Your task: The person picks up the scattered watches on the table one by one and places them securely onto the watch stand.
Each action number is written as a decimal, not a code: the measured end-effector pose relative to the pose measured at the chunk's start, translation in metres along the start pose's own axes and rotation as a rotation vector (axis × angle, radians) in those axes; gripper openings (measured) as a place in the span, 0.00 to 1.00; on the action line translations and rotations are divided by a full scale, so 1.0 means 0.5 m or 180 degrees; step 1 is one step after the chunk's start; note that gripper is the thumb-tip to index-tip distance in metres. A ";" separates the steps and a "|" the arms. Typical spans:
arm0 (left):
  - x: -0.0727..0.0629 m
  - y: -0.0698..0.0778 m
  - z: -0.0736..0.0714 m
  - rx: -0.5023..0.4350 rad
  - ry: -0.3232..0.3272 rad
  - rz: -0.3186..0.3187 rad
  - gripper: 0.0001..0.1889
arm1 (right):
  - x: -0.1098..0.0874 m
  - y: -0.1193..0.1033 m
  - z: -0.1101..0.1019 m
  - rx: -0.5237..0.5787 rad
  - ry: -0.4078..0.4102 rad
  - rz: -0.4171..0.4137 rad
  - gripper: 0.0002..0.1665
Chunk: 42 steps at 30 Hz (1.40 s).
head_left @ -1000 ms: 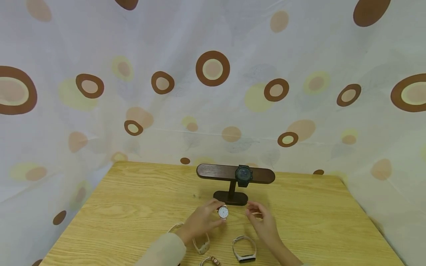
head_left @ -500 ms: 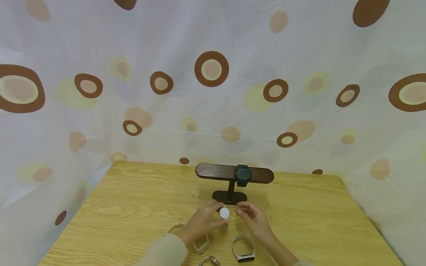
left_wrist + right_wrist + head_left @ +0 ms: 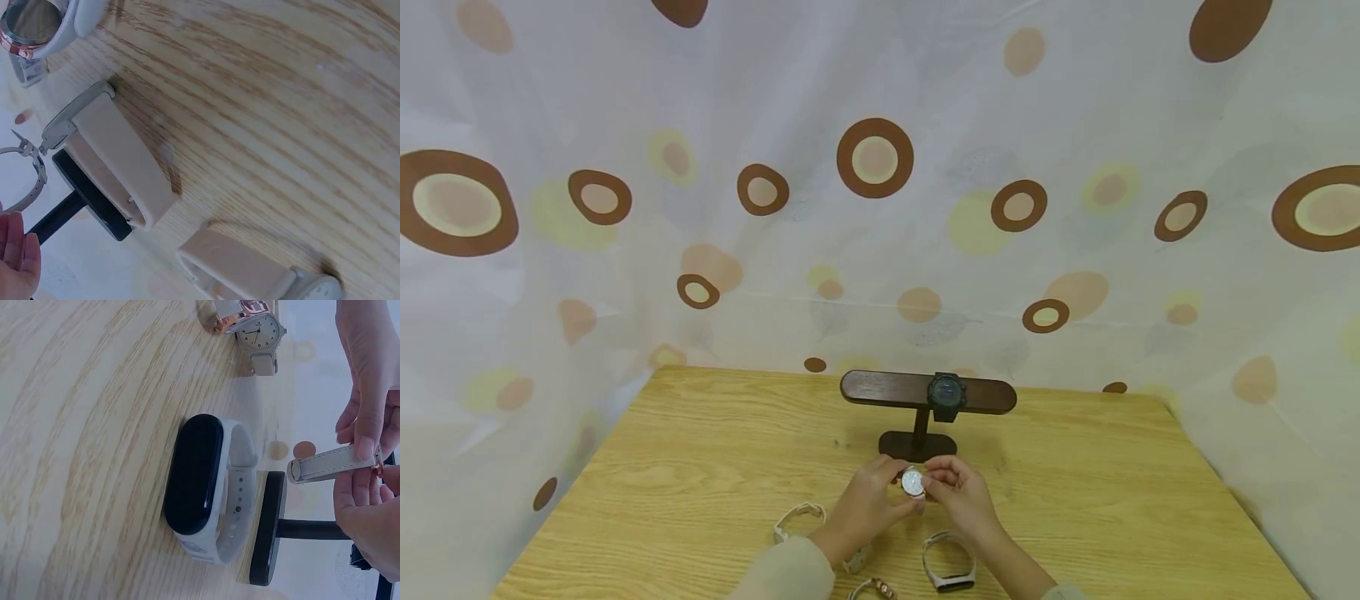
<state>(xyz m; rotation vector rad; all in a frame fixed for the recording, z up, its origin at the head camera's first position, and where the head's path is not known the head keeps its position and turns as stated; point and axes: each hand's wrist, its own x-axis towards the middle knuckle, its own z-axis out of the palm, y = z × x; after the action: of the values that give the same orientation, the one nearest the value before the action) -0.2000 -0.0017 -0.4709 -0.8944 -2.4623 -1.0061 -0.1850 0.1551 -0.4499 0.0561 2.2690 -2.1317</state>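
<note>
A person's left hand [image 3: 865, 502] and right hand [image 3: 968, 500] are pinching a white-dialled watch [image 3: 912, 482] above the wooden table [image 3: 1112, 475], possibly risking a drop if fingertips slip along its slim strap [image 3: 334, 464].

A wooden surface [image 3: 1112, 483] with pale yellow grain is in front of me. Toward its back, a dark stand [image 3: 921, 423] rests on its oval base. Nearer, two watches with cream straps, a left one [image 3: 234, 259] and a right one [image 3: 122, 150], lie beside a rose-gold watch [image 3: 884, 588]. Right of these sits a white fitness band [image 3: 195, 475], looped, its black face toward the near edge.
</note>
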 end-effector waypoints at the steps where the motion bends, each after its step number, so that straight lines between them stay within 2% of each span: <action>1: 0.000 -0.001 0.001 0.0056 0.0009 -0.0012 0.20 | 0.000 0.000 0.000 0.0001 0.0006 0.0006 0.13; 4: 0.000 -0.006 -0.001 0.0111 -0.0069 -0.0139 0.22 | 0.000 0.001 -0.001 -0.0040 0.0015 0.0023 0.12; 6: 0.003 -0.010 -0.006 -0.0014 -0.0220 -0.0293 0.23 | 0.000 0.000 -0.003 -0.0126 -0.0009 0.0006 0.11; 9: 0.010 -0.017 -0.017 -0.0532 -0.0589 -0.0531 0.22 | 0.001 0.001 -0.012 -0.0331 -0.0163 -0.0122 0.10; 12: 0.019 -0.019 -0.030 -0.1108 -0.0905 -0.0714 0.18 | 0.003 0.002 -0.023 -0.0579 -0.0473 -0.0372 0.09; 17: 0.026 -0.021 -0.039 -0.1568 -0.1184 -0.0874 0.15 | 0.008 0.003 -0.041 -0.0801 -0.1064 -0.0729 0.08; 21: 0.028 -0.022 -0.035 -0.1671 -0.1275 -0.1103 0.12 | 0.013 0.002 -0.050 -0.0902 -0.1349 -0.0824 0.07; 28: 0.028 -0.017 -0.033 -0.1920 -0.1374 -0.1485 0.11 | 0.025 -0.006 -0.061 -0.1084 -0.1582 -0.0952 0.05; 36: 0.031 -0.004 -0.028 -0.2156 -0.1558 -0.1807 0.12 | 0.030 -0.009 -0.066 -0.0982 -0.1721 -0.0848 0.08; 42: 0.023 0.003 -0.017 -0.2260 -0.1449 -0.1906 0.12 | 0.028 -0.008 -0.066 -0.0941 -0.1643 -0.0914 0.10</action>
<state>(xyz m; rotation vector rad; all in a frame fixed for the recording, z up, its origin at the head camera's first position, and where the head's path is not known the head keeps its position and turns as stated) -0.2067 -0.0021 -0.4583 -0.5995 -2.8583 -2.1876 -0.1988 0.1880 -0.4446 -0.7701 2.3230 -1.6171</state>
